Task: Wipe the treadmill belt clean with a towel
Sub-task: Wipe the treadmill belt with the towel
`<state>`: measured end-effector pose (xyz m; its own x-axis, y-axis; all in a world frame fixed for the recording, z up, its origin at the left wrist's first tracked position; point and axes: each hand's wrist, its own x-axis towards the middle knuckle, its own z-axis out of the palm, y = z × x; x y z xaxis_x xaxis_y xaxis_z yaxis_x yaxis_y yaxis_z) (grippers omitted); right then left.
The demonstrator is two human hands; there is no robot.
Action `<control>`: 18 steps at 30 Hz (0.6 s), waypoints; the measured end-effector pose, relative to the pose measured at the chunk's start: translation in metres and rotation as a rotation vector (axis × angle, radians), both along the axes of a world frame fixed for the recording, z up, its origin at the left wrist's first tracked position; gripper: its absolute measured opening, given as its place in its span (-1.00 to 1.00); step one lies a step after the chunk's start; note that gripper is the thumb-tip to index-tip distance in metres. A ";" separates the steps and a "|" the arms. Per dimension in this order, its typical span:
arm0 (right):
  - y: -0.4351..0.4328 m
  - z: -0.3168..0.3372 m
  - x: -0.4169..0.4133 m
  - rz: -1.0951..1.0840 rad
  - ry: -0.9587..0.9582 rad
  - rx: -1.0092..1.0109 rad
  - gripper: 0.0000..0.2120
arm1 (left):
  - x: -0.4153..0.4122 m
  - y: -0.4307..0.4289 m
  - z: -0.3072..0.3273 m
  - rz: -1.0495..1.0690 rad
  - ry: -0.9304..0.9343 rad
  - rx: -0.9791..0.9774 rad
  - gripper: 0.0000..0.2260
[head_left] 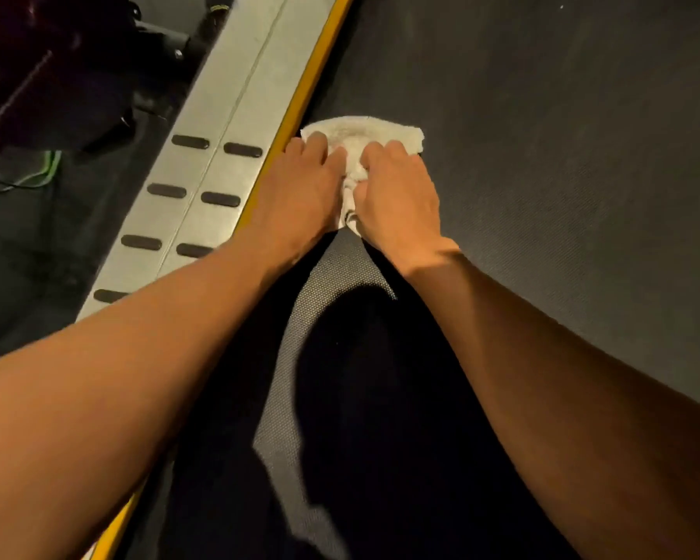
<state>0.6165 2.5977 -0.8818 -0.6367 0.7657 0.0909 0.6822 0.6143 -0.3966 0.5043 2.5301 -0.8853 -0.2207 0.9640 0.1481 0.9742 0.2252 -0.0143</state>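
Note:
A cream towel [364, 133], bunched up, lies on the dark textured treadmill belt [542, 155] close to its left edge. My left hand [304, 187] presses on the towel's left part, fingers curled over it. My right hand [401, 192] grips the towel's right part, with cloth pinched between the two hands. Most of the towel is hidden under my hands; only its far edge and a strip between them show. Both bare forearms reach in from the bottom corners.
A yellow strip [312, 78] borders the belt on the left. Beyond it runs a silver side rail [235, 95] with dark oval grip pads. Dark machine parts [49, 74] and a green cable [47, 167] sit on the floor at upper left.

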 end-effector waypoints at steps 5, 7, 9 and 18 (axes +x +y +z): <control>0.014 0.005 -0.017 0.030 -0.020 -0.038 -0.72 | 0.005 0.010 0.023 0.258 -0.193 -0.073 -0.77; 0.004 0.005 -0.009 0.063 -0.053 -0.031 -0.72 | 0.017 0.003 0.027 0.245 -0.147 -0.169 -0.72; -0.007 0.002 0.003 0.111 -0.081 -0.005 -0.74 | 0.028 -0.012 0.026 0.214 -0.107 -0.254 -0.64; -0.013 0.009 0.020 0.134 -0.097 -0.064 -0.74 | 0.039 -0.013 0.028 0.220 -0.074 -0.311 -0.61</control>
<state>0.6364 2.5843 -0.8732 -0.7371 0.6754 -0.0222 0.6325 0.6780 -0.3745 0.5429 2.5172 -0.8576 -0.4262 0.8890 -0.1675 0.9042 0.4247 -0.0465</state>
